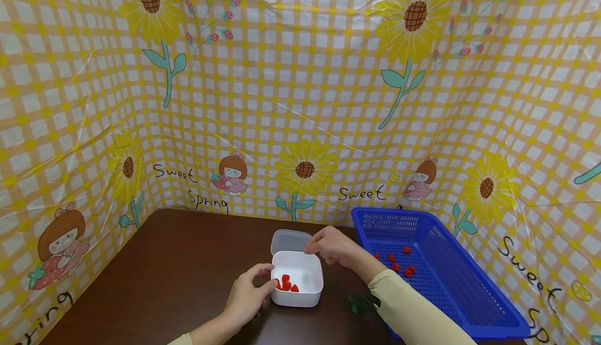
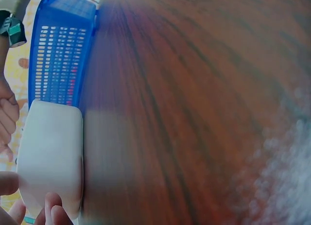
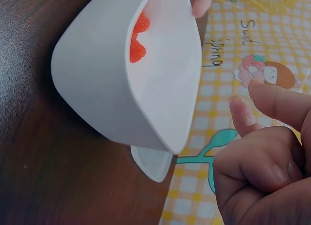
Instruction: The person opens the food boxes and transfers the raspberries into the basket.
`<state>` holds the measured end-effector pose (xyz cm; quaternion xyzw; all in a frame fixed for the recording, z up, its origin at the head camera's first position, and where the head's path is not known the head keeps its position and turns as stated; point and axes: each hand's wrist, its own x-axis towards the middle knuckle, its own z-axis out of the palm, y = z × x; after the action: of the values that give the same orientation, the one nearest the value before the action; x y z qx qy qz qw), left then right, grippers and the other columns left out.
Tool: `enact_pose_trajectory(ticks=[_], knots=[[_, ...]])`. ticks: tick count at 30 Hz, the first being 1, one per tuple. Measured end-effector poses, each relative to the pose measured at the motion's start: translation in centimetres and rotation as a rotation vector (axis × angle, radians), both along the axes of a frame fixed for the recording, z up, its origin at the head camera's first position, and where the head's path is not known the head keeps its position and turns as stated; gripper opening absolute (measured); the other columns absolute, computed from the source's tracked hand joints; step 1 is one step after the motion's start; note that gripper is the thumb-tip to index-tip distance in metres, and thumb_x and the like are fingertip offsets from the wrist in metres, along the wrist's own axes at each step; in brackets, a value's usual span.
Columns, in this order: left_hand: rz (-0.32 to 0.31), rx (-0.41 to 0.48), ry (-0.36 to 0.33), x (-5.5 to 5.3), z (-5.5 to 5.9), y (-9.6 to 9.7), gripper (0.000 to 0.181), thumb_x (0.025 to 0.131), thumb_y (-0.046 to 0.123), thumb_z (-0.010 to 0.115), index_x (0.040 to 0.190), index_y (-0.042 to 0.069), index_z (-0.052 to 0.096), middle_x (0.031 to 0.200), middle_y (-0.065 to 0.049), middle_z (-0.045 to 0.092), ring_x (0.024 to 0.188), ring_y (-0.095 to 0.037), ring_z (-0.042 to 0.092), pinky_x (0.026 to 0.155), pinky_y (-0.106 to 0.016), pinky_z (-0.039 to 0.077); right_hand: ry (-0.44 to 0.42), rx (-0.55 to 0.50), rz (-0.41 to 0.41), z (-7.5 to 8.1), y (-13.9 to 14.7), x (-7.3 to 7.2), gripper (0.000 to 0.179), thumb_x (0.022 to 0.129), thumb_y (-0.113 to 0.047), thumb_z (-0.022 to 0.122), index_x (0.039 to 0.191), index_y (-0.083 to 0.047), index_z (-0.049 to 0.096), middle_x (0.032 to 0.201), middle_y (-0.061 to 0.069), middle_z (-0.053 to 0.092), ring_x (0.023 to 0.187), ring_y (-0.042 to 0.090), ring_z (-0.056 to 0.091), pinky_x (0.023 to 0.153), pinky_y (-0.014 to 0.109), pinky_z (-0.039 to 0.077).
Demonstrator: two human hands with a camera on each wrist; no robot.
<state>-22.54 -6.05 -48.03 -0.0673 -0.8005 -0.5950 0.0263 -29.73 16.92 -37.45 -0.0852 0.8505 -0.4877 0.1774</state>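
A white square box (image 1: 297, 298) stands on the dark table, its translucent lid (image 1: 291, 240) folded back behind it. Several red raspberries (image 1: 286, 282) lie in the box near its front left. My left hand (image 1: 247, 294) holds the box at its left side, thumb and fingers at the rim and wall. In the left wrist view those fingertips touch the box (image 2: 51, 152). Over the back right corner hovers my right hand (image 1: 331, 246); in the right wrist view nothing shows between its thumb and forefinger, and the other fingers (image 3: 257, 157) bend loosely.
A blue perforated basket (image 1: 469, 282) stands at the right, with several more raspberries (image 1: 396, 266) on its floor; my right forearm hides part of it. Dark table (image 1: 188, 261) extends to the left. A checked, flower-printed cloth (image 1: 263, 110) walls off the back and sides.
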Motion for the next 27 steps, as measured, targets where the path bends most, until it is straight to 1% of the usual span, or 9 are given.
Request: enact_pose_trajectory(ticks=[8,10,13,15,16,17,21,24,27], knots=[[-0.012,0.019,0.008,0.2,0.1,0.1,0.034,0.090,0.021,0.074,0.123,0.015,0.067,0.107,-0.008,0.067,0.053,-0.023,0.061,0.041,-0.032,0.046,0.021,0.122,0.040,-1.6,-1.1,0.0,0.012,0.087,-0.010,0.075,0.094,0.000,0.077,0.053,-0.005,0.033,0.044,0.008,0.020,0.041,0.021,0.023],[-0.012,0.019,0.012,0.2,0.1,0.1,0.034,0.090,0.021,0.074,0.123,0.014,0.067,0.107,-0.008,0.067,0.053,-0.022,0.061,0.040,-0.031,0.046,0.026,0.147,0.068,-1.8,-1.3,0.0,0.010,0.086,-0.009,0.076,0.091,0.000,0.078,0.056,-0.003,0.041,0.043,0.008,0.021,0.041,0.021,0.024],[-0.012,0.019,0.019,0.2,0.1,0.2,0.033,0.091,0.019,0.074,0.123,0.013,0.067,0.107,-0.008,0.067,0.053,-0.022,0.061,0.040,-0.031,0.046,0.044,0.193,0.112,-2.0,-1.6,0.1,0.008,0.085,-0.008,0.077,0.087,-0.001,0.078,0.059,-0.001,0.046,0.042,0.008,0.022,0.040,0.020,0.024],[-0.015,0.019,0.023,0.2,0.1,0.2,0.033,0.090,0.019,0.074,0.122,0.012,0.067,0.107,-0.008,0.067,0.053,-0.022,0.061,0.041,-0.031,0.046,0.072,0.253,0.145,-2.0,-1.8,0.3,0.005,0.085,-0.009,0.077,0.084,-0.003,0.078,0.058,-0.001,0.047,0.042,0.008,0.022,0.040,0.021,0.024],[-0.015,0.019,0.023,0.3,0.1,0.2,0.033,0.090,0.019,0.074,0.122,0.012,0.067,0.107,-0.008,0.067,0.053,-0.022,0.061,0.041,-0.031,0.046,0.085,0.292,0.161,-2.0,-2.0,0.4,0.005,0.084,-0.009,0.078,0.082,-0.005,0.077,0.056,-0.002,0.045,0.042,0.009,0.023,0.040,0.021,0.023],[-0.016,0.019,0.022,0.3,0.2,0.2,0.033,0.091,0.019,0.074,0.122,0.013,0.067,0.106,-0.008,0.067,0.054,-0.022,0.061,0.041,-0.031,0.046,0.099,0.331,0.181,-2.1,-2.2,0.5,0.006,0.084,-0.010,0.078,0.080,-0.006,0.077,0.054,-0.003,0.041,0.042,0.009,0.024,0.040,0.021,0.023],[-0.015,0.016,0.023,0.2,0.2,0.1,0.033,0.091,0.019,0.074,0.122,0.012,0.067,0.106,-0.009,0.067,0.054,-0.023,0.061,0.041,-0.031,0.045,0.168,0.474,0.258,-2.2,-3.0,1.0,0.012,0.080,-0.011,0.081,0.072,-0.009,0.073,0.053,-0.005,0.041,0.046,0.010,0.031,0.042,0.023,0.025],[-0.013,0.011,0.031,0.2,0.1,0.1,0.033,0.091,0.019,0.074,0.122,0.011,0.067,0.106,-0.009,0.068,0.054,-0.022,0.061,0.041,-0.030,0.045,0.206,0.552,0.280,-2.2,-3.6,1.4,0.016,0.077,-0.011,0.083,0.067,-0.008,0.070,0.055,-0.004,0.048,0.050,0.011,0.037,0.046,0.025,0.029],[-0.015,0.012,0.033,0.3,0.0,0.1,0.034,0.090,0.019,0.074,0.122,0.011,0.067,0.106,-0.008,0.068,0.054,-0.022,0.061,0.041,-0.030,0.045,0.206,0.617,0.281,-2.3,-4.1,1.7,0.019,0.075,-0.012,0.084,0.066,-0.008,0.067,0.060,-0.002,0.050,0.055,0.013,0.040,0.049,0.026,0.031]])
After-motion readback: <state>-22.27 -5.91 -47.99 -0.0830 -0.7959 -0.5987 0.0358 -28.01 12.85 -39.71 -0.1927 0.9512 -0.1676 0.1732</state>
